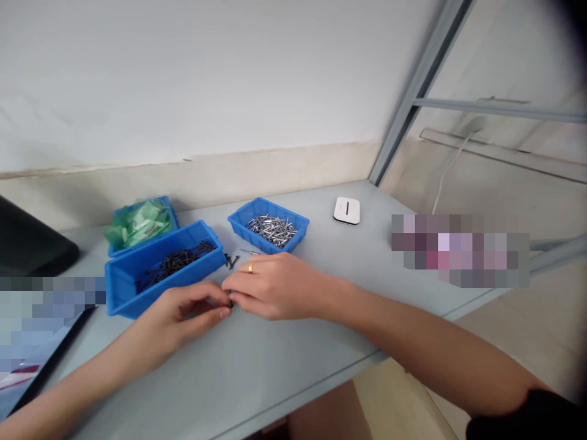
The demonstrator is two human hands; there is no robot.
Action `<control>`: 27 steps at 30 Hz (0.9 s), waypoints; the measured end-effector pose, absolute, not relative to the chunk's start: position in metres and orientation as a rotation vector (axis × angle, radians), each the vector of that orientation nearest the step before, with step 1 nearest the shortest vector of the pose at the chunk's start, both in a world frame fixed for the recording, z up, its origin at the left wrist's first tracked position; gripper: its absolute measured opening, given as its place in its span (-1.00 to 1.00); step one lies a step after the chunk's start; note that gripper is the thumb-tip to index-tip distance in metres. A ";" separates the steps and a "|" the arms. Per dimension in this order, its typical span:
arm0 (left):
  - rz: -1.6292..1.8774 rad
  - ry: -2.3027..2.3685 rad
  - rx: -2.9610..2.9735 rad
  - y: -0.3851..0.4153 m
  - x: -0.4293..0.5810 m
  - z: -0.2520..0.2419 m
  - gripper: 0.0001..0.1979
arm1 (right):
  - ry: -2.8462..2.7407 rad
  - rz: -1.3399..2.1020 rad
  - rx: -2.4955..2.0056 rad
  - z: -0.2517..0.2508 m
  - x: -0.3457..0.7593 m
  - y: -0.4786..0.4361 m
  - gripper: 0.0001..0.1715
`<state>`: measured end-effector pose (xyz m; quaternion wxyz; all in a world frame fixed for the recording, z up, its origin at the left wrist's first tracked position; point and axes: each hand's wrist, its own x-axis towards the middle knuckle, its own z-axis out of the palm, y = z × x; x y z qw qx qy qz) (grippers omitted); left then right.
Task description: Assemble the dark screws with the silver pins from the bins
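My left hand (188, 311) and my right hand (270, 286) meet on the grey table (284, 360), fingertips pinched together around a small dark piece (230, 303) that looks like a black screw. A gold ring sits on a finger of my right hand. Just behind my left hand stands a blue bin of black screws (160, 269). A couple of loose black screws (232, 261) lie on the table between the bins. Behind my right hand is a smaller blue bin of silver screws (269, 229).
A third blue bin holding green plastic bags (140, 223) stands at the back left. A small white device (347, 210) lies near the table's far right corner. A dark object (27, 244) sits at the left edge. The table's front edge runs diagonally below my right forearm.
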<state>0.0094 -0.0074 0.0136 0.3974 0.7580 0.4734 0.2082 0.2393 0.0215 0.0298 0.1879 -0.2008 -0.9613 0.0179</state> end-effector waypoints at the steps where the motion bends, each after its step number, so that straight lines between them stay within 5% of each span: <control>1: 0.533 1.204 1.902 -0.007 0.008 0.013 -0.76 | -2.705 0.043 -0.563 0.030 0.240 0.022 -0.70; 27: 0.875 1.408 2.060 -0.009 0.015 0.029 -0.82 | -2.717 0.151 -0.515 0.030 0.241 0.019 -0.68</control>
